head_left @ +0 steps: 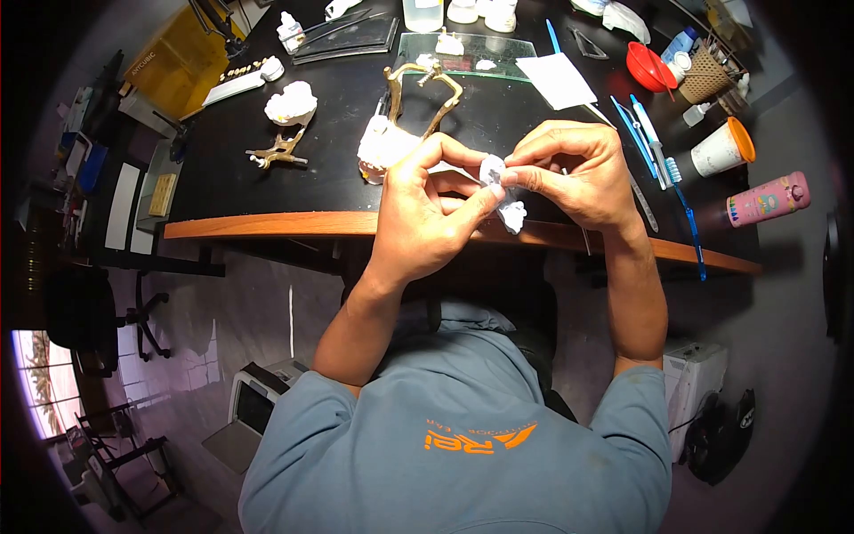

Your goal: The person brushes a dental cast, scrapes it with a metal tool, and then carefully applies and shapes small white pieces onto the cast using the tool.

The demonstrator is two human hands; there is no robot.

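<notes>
Over the table's front edge, my left hand (427,209) pinches a small white plaster-like piece (491,169) between thumb and fingers. My right hand (574,178) meets it from the other side, thumb and fingertips pressed together at the piece's edge. A lumpy whitish piece (512,216) hangs just below the left thumb. From under my right hand a thin stick (586,238) pokes down. Behind my left hand stands a white plaster cast (378,149), partly hidden, with a brass dental articulator frame (451,89) beside it.
Another plaster cast (291,104) rests by a brass articulator part (279,151) on the left. A glass slab (507,58) and white paper (558,82) lie at the back. Blue-handled brushes (654,142), an orange-rimmed cup (722,147) and a pink bottle (769,199) are on the right.
</notes>
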